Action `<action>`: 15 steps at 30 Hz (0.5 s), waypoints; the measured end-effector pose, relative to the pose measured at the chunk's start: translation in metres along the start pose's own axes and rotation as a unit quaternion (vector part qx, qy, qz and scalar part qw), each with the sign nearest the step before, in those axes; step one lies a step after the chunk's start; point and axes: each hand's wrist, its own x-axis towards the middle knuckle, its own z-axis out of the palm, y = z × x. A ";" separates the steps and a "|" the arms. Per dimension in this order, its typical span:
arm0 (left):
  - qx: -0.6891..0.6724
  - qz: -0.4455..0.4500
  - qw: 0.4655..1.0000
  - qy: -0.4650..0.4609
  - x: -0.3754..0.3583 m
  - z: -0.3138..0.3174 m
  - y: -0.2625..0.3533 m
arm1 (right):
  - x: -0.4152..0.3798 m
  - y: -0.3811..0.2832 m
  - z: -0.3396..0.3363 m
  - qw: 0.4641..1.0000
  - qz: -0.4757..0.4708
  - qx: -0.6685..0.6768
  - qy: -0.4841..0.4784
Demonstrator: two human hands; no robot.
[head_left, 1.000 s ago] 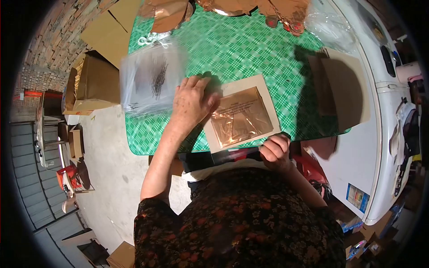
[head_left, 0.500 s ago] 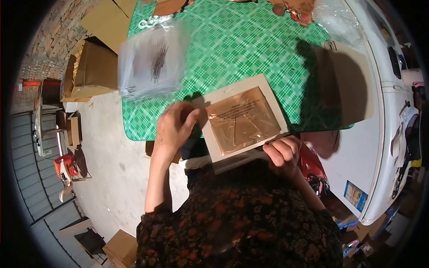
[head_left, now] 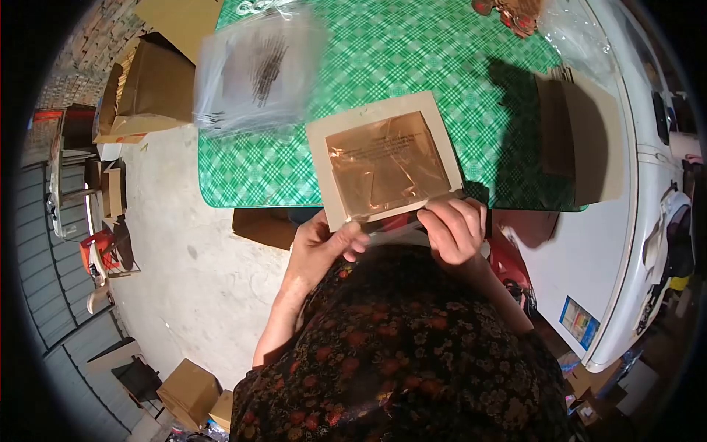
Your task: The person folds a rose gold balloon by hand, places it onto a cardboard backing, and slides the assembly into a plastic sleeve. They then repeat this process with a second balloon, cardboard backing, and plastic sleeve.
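A pale cardboard panel with a copper-coloured sheet in its middle is tilted over the table's near edge. Clear plastic with small dark print covers it, and a loose plastic flap hangs along the bottom. At the lower left corner my left hand is closed, thumb over the flap. The lower right corner is pinched by my right hand, its fingers curled over the edge. The fingertips behind the panel are hidden.
A stack of clear plastic bags lies on the green checked tablecloth. Cardboard sheets stand at the right beside a white appliance-like surface. An open cardboard box is left of the table; crumpled clear plastic lies back right.
My left hand has moved from beside the panel's left edge down to its lower left corner and closed there. The panel has shifted slightly up and left. My right hand keeps its hold.
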 end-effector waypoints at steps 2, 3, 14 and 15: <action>-0.069 -0.033 0.996 0.044 0.005 0.008 0.000 | -0.002 -0.001 0.005 1.000 0.009 -0.004 -0.021; -0.098 -0.040 0.993 0.056 0.007 0.011 0.000 | -0.002 -0.002 0.006 0.999 0.017 -0.010 -0.030; -0.142 -0.034 0.985 0.095 0.010 0.024 -0.005 | 0.017 -0.012 0.023 0.997 -0.037 0.049 -0.050; -0.134 -0.028 0.986 0.092 0.010 0.026 -0.004 | 0.017 -0.014 0.023 0.997 -0.038 0.051 -0.054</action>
